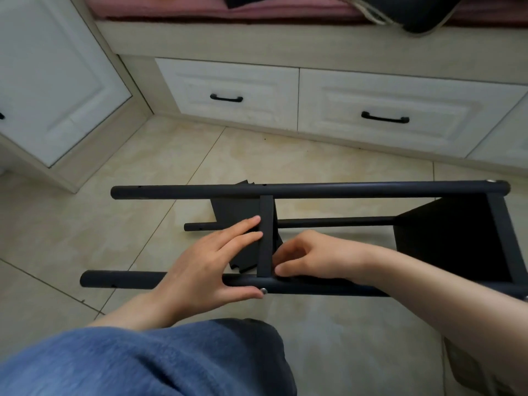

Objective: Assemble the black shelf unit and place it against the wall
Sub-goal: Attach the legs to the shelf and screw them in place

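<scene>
Shelf [266,238] between left hand [205,270], right hand [311,258]

light: soft, even, dimmish | shadows: faint | edges: wide-angle bending | focus: slightly soft throughout

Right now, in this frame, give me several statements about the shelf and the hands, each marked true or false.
1. The shelf frame lies on its side on the tiled floor. True.
2. The left hand lays straight fingers against the middle shelf. True.
3. The drawers behind stand open. False: both are closed.
4. The right hand rests flat on the floor. False: its curled fingers are where the middle shelf meets the near pole.
5. A silver screw head shows on the near pole by the left thumb. True.
</scene>
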`<act>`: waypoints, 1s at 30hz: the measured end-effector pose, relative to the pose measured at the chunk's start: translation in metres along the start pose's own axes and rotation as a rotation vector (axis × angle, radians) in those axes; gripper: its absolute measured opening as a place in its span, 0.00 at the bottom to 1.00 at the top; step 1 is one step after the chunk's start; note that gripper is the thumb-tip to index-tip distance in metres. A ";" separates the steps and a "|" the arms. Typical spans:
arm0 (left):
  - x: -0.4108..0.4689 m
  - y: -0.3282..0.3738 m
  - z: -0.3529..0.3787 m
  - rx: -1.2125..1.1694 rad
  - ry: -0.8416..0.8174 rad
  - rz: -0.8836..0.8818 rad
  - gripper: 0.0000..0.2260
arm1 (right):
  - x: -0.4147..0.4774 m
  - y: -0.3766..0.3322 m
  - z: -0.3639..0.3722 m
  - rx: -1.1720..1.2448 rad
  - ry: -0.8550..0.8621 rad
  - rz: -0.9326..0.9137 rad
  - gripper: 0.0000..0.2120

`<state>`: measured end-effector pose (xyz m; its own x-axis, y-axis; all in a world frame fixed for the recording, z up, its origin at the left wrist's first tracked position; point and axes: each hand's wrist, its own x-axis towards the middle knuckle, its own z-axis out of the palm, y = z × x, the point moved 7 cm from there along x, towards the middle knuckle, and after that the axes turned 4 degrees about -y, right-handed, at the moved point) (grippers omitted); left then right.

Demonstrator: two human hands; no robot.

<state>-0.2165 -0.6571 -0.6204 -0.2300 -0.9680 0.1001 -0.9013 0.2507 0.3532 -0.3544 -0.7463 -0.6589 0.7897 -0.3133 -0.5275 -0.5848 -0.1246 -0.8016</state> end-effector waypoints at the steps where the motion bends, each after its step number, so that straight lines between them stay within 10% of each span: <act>1: -0.004 -0.001 -0.002 -0.031 0.019 -0.040 0.36 | -0.003 -0.003 -0.001 -0.032 0.018 -0.015 0.08; 9: -0.047 -0.008 -0.028 -0.169 0.371 -0.284 0.18 | -0.019 -0.020 -0.006 -0.404 0.166 -0.078 0.23; 13: -0.083 -0.032 -0.034 -0.589 0.678 -0.801 0.10 | -0.021 -0.022 -0.002 -0.431 0.210 -0.077 0.20; 18: -0.099 -0.043 0.024 -1.353 0.455 -1.301 0.12 | -0.022 -0.027 -0.006 -0.459 0.262 -0.061 0.17; 25: -0.075 -0.039 0.036 -1.836 0.464 -1.173 0.28 | -0.023 -0.038 -0.019 -0.526 0.248 -0.044 0.15; 30: -0.063 -0.050 0.029 -1.939 0.670 -1.013 0.20 | -0.018 -0.053 -0.031 -0.594 0.255 -0.036 0.10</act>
<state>-0.1678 -0.6087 -0.6714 0.4014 -0.7067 -0.5827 0.7954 -0.0464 0.6042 -0.3438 -0.7632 -0.5984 0.7844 -0.5044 -0.3611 -0.6199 -0.6158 -0.4864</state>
